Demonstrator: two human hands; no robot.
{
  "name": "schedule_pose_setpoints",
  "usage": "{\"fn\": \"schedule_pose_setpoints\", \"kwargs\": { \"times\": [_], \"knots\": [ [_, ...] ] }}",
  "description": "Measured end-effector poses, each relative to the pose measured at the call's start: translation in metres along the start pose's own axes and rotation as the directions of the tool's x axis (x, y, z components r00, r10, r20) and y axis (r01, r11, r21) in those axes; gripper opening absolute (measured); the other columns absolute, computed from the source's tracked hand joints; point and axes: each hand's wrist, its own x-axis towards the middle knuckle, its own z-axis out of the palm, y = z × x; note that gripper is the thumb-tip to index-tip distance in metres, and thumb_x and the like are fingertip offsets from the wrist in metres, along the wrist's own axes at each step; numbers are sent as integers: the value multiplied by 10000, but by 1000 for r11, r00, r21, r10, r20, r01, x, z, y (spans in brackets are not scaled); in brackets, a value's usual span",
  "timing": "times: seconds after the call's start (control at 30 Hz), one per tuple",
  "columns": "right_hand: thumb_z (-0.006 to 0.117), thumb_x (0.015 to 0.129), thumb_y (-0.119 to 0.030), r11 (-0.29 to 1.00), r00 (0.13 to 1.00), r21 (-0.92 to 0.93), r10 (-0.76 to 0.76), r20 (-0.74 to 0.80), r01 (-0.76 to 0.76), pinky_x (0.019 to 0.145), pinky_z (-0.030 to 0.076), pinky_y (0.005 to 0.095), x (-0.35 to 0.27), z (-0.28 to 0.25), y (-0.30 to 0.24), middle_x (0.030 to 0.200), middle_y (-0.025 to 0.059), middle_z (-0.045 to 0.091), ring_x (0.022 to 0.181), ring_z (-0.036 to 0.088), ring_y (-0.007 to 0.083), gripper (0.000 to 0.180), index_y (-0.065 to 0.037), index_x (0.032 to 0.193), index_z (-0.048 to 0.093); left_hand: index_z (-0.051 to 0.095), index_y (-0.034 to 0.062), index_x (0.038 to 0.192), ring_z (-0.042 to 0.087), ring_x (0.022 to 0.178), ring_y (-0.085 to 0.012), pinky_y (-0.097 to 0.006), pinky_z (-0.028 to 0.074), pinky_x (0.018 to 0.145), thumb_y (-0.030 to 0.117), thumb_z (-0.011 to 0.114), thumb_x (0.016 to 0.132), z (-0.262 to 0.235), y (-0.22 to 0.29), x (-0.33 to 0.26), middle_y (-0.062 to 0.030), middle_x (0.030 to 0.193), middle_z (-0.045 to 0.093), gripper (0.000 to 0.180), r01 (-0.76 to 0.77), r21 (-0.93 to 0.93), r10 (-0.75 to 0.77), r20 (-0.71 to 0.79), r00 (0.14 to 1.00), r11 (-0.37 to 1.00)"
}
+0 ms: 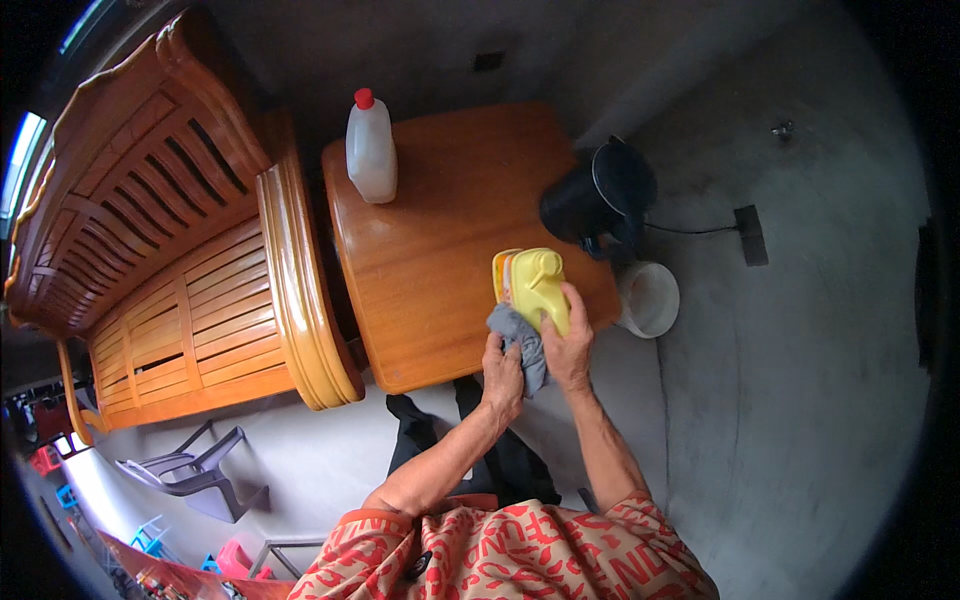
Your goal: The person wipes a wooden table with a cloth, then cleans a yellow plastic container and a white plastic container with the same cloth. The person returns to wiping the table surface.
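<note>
A yellow plastic jug (538,282) with a label on its side is held over the near right part of the wooden table (450,230). Its handle side is gripped by my right hand (568,345), fingers wrapped round it. My left hand (503,372) is closed on a grey cloth (518,340), which bunches up against the lower left of the jug. Part of the cloth hangs down between my two hands. Whether the jug's base touches the tabletop I cannot tell.
A whitish jug with a red cap (372,150) stands at the table's far left. A black electric kettle (590,195) is at the right corner, its cord running to the wall. Beside the table are a white bucket (650,300), a wooden bench (190,290) and a grey plastic chair (205,475).
</note>
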Motion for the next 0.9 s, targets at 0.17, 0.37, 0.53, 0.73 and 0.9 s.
{"fn": "schedule_pose_setpoints", "kwargs": {
  "times": [0.17, 0.37, 0.53, 0.73, 0.9],
  "knots": [
    [623, 811, -79, 994, 996, -72, -83, 40, 85, 867, 474, 415, 59, -1, 54, 1132, 211, 604, 1041, 587, 379, 484, -57, 1272, 476, 519, 70, 1215, 616, 945, -189, -343, 539, 816, 52, 434, 943, -4, 19, 21, -71, 1088, 614, 285, 118, -165, -107, 78, 991, 979],
    [640, 825, -111, 990, 991, -130, 65, 118, -50, 855, 470, 401, 105, -16, 57, 1119, 203, 609, 1021, 596, 349, 423, -78, 1230, 523, 444, 71, 1341, 562, 1127, -245, -390, 483, 954, 119, 427, 966, -34, 49, 28, -103, 1308, 536, 377, 124, -280, -110, 68, 992, 952],
    [641, 827, -112, 997, 995, -68, 40, 93, -34, 837, 474, 404, 120, -14, 72, 1118, 195, 607, 1016, 587, 363, 392, -81, 1206, 546, 447, 84, 1334, 554, 1133, -245, -420, 476, 957, 227, 428, 990, -53, 42, 44, -119, 1325, 515, 373, 180, -423, -102, 200, 974, 888],
    [644, 834, -115, 968, 996, -245, -41, 77, 59, 843, 468, 413, 117, -12, 73, 1092, 177, 585, 1002, 570, 347, 437, -87, 1251, 518, 499, 83, 1230, 567, 1016, -218, -386, 492, 893, 308, 450, 984, -39, 69, 40, -110, 1235, 555, 337, 197, -534, -77, 239, 968, 822],
    [664, 811, -67, 723, 926, -622, -377, 8, 300, 850, 452, 428, 89, 4, 4, 1101, 136, 490, 1044, 500, 343, 472, -62, 1257, 510, 501, 80, 1204, 565, 931, -217, -369, 505, 830, 286, 442, 991, -48, 85, 37, -97, 1180, 567, 302, 113, -575, -70, 96, 993, 810]
  ]
}}
